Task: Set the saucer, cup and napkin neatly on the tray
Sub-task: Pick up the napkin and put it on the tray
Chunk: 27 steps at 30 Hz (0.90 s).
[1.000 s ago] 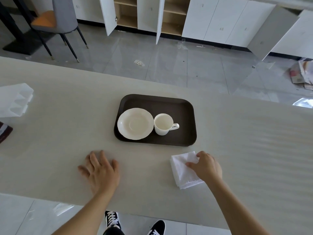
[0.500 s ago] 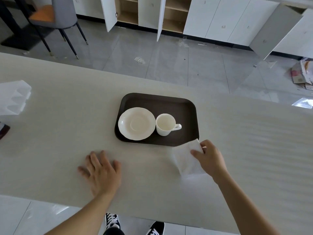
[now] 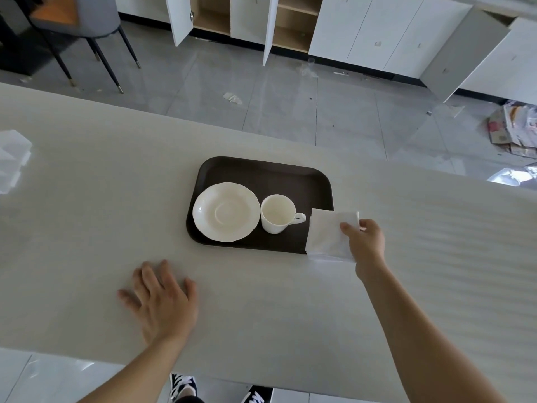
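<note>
A: What are the fingers doing?

B: The right hand (image 3: 366,242), right of centre, pinches the folded white napkin (image 3: 331,235) at its right edge, thumb on top. The left hand (image 3: 162,301), lower left, lies flat on the table (image 3: 87,228), fingers spread, holding nothing.

A: And the napkin?

B: It overlaps the right end of the dark tray (image 3: 261,175) at mid-frame; whether it touches the tray I cannot tell. Its left edge is just beside the handle of the cup (image 3: 277,213).

A: The rest?

B: The cup stands upright on the tray, and the saucer (image 3: 226,211) sits just to its left.
</note>
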Each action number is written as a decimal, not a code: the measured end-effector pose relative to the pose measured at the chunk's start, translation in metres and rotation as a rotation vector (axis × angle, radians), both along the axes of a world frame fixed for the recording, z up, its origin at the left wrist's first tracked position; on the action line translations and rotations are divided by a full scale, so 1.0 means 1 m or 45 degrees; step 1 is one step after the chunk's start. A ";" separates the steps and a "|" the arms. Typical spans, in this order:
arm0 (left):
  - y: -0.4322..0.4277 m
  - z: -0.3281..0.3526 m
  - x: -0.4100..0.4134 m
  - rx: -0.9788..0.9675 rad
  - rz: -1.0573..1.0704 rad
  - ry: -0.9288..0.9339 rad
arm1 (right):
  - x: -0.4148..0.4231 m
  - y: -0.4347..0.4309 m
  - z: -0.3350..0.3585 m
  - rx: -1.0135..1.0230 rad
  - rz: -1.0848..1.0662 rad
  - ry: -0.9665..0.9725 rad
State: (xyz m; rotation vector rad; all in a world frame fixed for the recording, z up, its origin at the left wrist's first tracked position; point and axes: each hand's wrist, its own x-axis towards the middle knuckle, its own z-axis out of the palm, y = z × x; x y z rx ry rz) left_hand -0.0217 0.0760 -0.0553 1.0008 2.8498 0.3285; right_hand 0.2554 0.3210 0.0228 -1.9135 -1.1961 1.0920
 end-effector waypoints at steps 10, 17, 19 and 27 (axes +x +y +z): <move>0.001 0.002 0.002 0.016 0.015 0.006 | -0.019 0.016 -0.015 0.076 0.147 -0.237; 0.001 0.003 0.002 0.003 0.020 -0.009 | -0.027 0.020 -0.024 0.119 0.252 -0.560; 0.001 0.004 0.002 -0.011 0.022 -0.008 | -0.028 0.020 -0.026 0.123 0.284 -0.626; 0.001 0.006 0.003 -0.010 0.017 -0.021 | -0.021 0.021 -0.023 0.188 0.400 -0.762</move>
